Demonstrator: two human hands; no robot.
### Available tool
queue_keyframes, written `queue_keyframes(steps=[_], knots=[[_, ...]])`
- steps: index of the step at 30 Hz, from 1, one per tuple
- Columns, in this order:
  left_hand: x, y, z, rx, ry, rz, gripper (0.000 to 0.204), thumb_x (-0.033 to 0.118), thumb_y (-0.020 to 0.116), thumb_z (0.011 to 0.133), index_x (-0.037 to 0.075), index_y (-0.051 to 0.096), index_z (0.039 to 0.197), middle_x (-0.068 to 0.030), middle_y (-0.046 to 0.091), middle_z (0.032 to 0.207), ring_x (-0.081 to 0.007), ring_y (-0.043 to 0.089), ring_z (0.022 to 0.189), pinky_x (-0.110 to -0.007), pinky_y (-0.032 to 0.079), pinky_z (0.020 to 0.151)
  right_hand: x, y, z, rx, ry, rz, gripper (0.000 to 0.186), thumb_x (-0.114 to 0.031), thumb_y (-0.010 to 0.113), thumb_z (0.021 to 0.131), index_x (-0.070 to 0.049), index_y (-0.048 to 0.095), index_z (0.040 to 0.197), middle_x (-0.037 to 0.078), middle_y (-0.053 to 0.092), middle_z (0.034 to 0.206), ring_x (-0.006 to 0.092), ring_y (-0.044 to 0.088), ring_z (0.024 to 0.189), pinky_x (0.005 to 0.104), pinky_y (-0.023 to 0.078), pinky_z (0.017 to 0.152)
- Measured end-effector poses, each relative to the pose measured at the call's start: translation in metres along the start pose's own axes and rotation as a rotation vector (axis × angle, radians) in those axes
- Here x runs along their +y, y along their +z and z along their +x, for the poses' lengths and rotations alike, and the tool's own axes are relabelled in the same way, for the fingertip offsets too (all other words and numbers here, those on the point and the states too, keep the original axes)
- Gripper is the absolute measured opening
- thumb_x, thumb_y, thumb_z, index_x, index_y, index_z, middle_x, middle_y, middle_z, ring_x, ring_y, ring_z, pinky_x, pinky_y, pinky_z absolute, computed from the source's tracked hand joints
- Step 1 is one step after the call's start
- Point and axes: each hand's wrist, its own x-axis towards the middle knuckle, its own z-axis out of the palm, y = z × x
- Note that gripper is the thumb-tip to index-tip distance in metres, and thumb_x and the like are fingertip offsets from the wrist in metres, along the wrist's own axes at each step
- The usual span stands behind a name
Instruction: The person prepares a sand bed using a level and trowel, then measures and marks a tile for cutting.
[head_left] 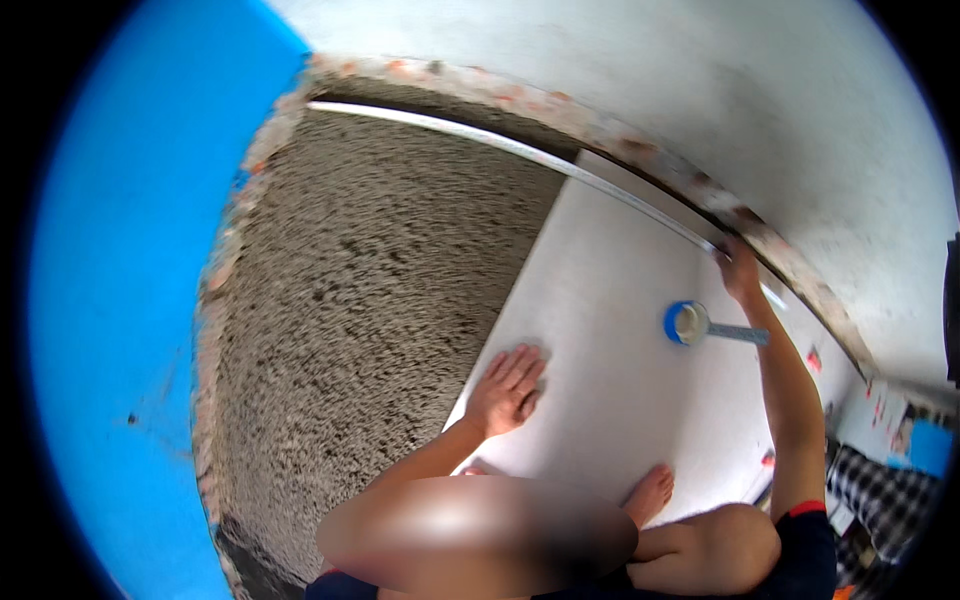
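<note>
My left hand [507, 388] lies with its fingers stretched out, palm down on a large white tile [610, 270], close to its left edge. At the far right, my right hand [740, 268] grips the end part of a long pale straightedge [520, 150]. The bar runs from my right hand across the tile and on over the mortar bed [380, 270] to the far left corner. Between my hands, on the tile, lies a tool with a round blue-and-cream head [687, 323] and a grey handle [738, 333]. My right forearm reaches past its handle end.
A blue wall [130, 280] stands at the left, a whitish wall [720, 100] at the back. Rough, chipped edging [560, 105] runs along their feet. My bare foot [650, 492] rests on the tile. Small red pieces [813, 360] and checked cloth [880, 495] are at the right.
</note>
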Motion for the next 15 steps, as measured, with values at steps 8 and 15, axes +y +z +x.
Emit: queue_keyframes(steps=[8, 15], knots=[[0.004, -0.005, 0.01, 0.008, 0.044, 0.041, 0.056, 0.022, 0.064, 0.084, 0.009, 0.051, 0.137, -0.014, 0.045, 0.146, -0.0338, 0.043, 0.135, -0.049, 0.034, 0.11, -0.018, -0.009, -0.006, 0.101, 0.044, -0.004, 0.016, -0.014, 0.065, 0.084, 0.0, 0.062, 0.09, 0.022, 0.063, 0.093, 0.0402, 0.06, 0.09, 0.0462, 0.047, 0.078], [0.002, -0.007, 0.006, 0.005, 0.021, 0.045, 0.054, 0.023, 0.061, 0.086, 0.009, 0.05, 0.137, -0.0125, 0.045, 0.146, -0.0311, 0.042, 0.136, -0.047, 0.032, 0.111, -0.023, -0.006, -0.005, 0.106, -0.003, -0.023, 0.016, -0.014, 0.066, 0.084, 0.0, 0.062, 0.091, 0.021, 0.061, 0.092, 0.0396, 0.06, 0.088, 0.0457, 0.047, 0.078]])
